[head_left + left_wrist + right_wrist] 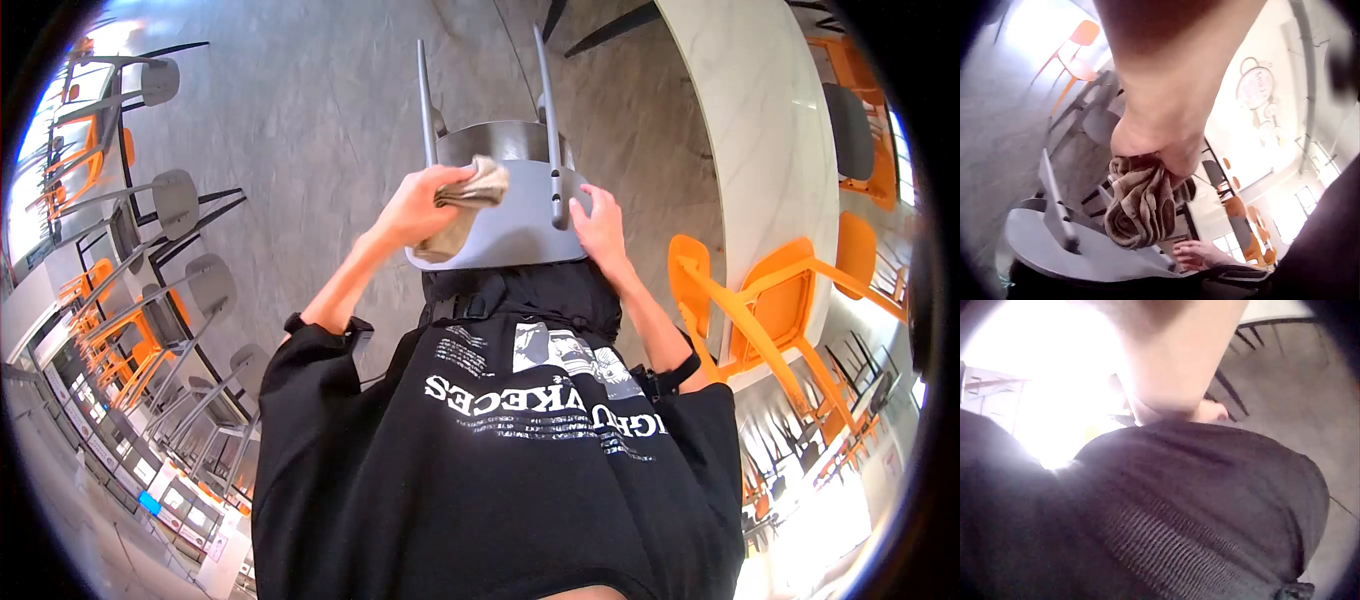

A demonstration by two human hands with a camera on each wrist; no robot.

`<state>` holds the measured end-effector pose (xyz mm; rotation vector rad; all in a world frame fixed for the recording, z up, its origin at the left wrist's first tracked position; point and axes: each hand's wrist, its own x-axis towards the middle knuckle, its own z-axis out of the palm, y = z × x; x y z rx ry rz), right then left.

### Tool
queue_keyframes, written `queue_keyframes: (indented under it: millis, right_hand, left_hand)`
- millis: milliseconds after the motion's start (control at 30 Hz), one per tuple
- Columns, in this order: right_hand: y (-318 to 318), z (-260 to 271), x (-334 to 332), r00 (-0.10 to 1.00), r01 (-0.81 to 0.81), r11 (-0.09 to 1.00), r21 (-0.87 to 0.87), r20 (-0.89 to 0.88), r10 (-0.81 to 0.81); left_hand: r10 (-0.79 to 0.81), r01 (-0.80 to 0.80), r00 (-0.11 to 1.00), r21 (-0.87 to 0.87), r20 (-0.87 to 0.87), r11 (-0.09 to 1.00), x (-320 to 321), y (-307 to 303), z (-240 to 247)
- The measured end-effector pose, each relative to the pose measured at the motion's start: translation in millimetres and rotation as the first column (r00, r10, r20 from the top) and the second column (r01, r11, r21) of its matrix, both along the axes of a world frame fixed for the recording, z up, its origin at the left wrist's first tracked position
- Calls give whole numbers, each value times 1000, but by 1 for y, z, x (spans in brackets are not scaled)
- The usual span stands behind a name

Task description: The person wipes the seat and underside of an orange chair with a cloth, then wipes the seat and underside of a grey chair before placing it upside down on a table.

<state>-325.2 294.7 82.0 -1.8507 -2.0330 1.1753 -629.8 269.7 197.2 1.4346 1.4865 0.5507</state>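
Note:
My left hand [415, 205] grips a folded brown cloth [478, 190], which bunches into thick layers below the fingers in the left wrist view. The cloth is over the left side of a grey chair [510, 235], whose broad smooth panel lies close in front of my waist. Two grey bars run away from that panel, the right one showing screw holes near its end. My right hand [602, 232] holds the panel's right edge, thumb and finger at the rim. In the right wrist view, dark trousers hide most of the right hand [1211, 412].
A white marble-patterned table [770, 110] stands on the right, with an orange chair [770, 305] against it. Rows of grey and orange chairs [175, 205] line the left side. Grey floor [310, 110] stretches ahead of the chair.

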Motion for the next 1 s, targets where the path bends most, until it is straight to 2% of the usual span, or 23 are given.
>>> queue_keyframes:
  millis: [33,100,133,167,233,300,333,367,400,433,467,500,533,567,633,667,767,800,833,900,1000]
  right_hand:
    - [7,25,-7,983,62,989,-135,-161,-84]
    - [21,77,-32,856,106,905,-412,-424,-294]
    - [25,87,-41,706,63,788,-613,-530,-469]
    - [29,103,-50,555,20,714,-700,-586,-590]
    - [35,132,-61,210,-126,561,-818,-574,-791]
    - [44,96,-41,129,-54,625,-779,-626,-769]
    - [52,96,-28,92,-40,625,-780,-625,-775]
    - [60,98,-19,55,-31,627,-778,-628,-776]
    - [64,114,-15,159,155,648,-746,-628,-761]
    - [67,118,-7,282,201,708,-677,-652,-704]
    - [72,120,5,402,236,766,-598,-658,-637]
    - [77,120,18,517,257,820,-510,-645,-563]
    - [82,108,30,709,234,848,-476,-513,-484]
    - [80,110,31,836,231,904,-359,-402,-373]
    - [76,116,30,982,150,980,-128,-97,-163]
    - [71,106,30,990,143,977,-156,11,-143]
    - [52,43,32,983,96,919,-382,-108,-148]
    - [48,46,19,996,44,890,-454,-44,-72]
    - [42,42,8,981,-108,930,-351,116,158]
    - [42,35,-5,984,-72,900,-430,117,134]
    - [59,12,-12,978,-134,931,-339,107,180]
  left_hand:
    - [52,-47,995,63,-89,997,10,5,5]
    - [173,-124,953,202,-248,972,39,16,20]
    - [188,-108,943,279,-275,954,54,19,22]
    - [122,-34,957,316,-262,948,70,23,31]
    - [-15,111,970,388,-242,915,96,30,55]
    - [-127,137,990,453,-54,881,105,33,65]
    - [-182,142,983,486,36,862,107,33,67]
    - [-165,107,982,436,97,893,104,34,66]
    - [-147,78,977,381,156,921,96,36,64]
    - [-129,55,968,319,215,946,86,36,61]
    - [-57,-2,987,362,151,932,75,35,46]
    - [39,-58,997,273,74,960,61,34,32]
    - [128,-124,992,185,-12,975,45,31,17]
    - [179,-159,975,147,-135,976,30,25,-4]
    - [207,-209,889,41,-409,977,8,3,-46]
    - [181,-233,817,-25,-547,972,0,-9,-66]
    - [141,-283,809,-168,-570,944,-5,-42,-106]
    - [128,-251,801,-133,-585,959,-1,-54,-119]
    - [118,-219,791,-97,-600,971,4,-63,-128]
    - [79,-173,767,-87,-637,981,13,-71,-132]
    - [22,-163,743,-148,-669,975,24,-66,-116]
